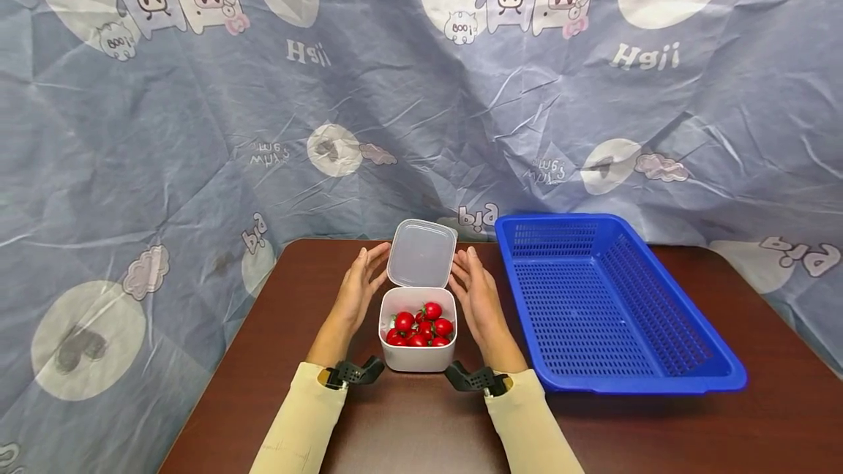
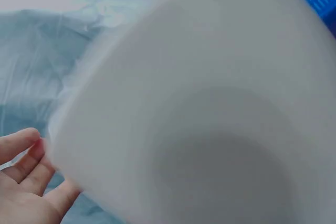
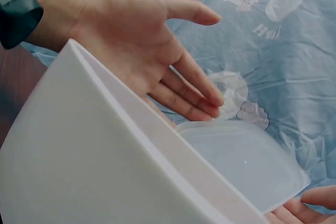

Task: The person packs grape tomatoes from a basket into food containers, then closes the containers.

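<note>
A white plastic container (image 1: 418, 360) stands on the table with several red cherry tomatoes (image 1: 424, 329) inside. Its translucent lid (image 1: 421, 254) is raised at the far side, tilted up behind the tomatoes. My left hand (image 1: 353, 295) is at the lid's left edge, fingers extended; in the left wrist view its fingertips (image 2: 39, 142) appear at the container's side, and whether they touch is unclear. My right hand (image 3: 131, 45) lies on the other side, palm facing inward with fingers straight, close to the lid's right edge. The white wall hides much of the left wrist view.
A large blue plastic basket (image 1: 573, 386) with perforated walls stands to the right of my right hand. The brown table (image 1: 263, 386) ends just behind the container, where a blue-grey patterned cloth (image 1: 197, 130) hangs. Black wrist mounts (image 1: 358, 371) sit on both forearms.
</note>
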A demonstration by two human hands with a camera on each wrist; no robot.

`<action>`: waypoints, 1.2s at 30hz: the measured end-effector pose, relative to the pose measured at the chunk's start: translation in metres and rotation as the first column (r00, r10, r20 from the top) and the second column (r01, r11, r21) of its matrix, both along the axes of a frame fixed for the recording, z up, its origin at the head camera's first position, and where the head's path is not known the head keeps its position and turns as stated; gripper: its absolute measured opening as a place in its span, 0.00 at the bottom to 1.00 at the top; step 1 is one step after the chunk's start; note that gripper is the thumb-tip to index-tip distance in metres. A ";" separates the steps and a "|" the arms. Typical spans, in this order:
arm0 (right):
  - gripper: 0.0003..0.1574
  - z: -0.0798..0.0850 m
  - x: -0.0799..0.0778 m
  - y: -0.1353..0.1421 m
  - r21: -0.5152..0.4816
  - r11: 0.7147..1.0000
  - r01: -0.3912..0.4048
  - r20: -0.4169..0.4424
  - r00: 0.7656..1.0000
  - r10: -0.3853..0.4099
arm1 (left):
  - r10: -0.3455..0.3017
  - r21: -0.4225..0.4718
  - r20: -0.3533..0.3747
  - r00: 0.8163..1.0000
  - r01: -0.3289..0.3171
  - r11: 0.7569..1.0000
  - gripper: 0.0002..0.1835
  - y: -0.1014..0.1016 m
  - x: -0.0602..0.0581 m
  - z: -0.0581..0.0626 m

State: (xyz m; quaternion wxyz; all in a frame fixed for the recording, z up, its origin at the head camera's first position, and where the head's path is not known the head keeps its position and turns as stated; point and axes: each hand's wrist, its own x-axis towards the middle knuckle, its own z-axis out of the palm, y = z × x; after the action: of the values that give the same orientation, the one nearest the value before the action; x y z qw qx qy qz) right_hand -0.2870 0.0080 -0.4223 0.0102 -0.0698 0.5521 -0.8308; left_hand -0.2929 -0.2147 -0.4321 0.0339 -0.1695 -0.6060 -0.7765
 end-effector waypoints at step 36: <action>0.36 0.010 0.057 0.005 0.319 0.947 -0.027 -0.243 0.964 0.110 | 0.060 -0.341 -0.309 0.949 -0.170 0.925 0.23 0.007 0.093 0.047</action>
State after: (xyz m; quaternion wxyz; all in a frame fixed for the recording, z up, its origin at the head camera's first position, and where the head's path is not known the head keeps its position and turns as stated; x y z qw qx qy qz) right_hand -0.2303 0.0134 -0.4119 -0.0215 -0.1937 0.6705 -0.7159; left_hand -0.1996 -0.2077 -0.3856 0.1375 -0.2497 -0.7362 -0.6138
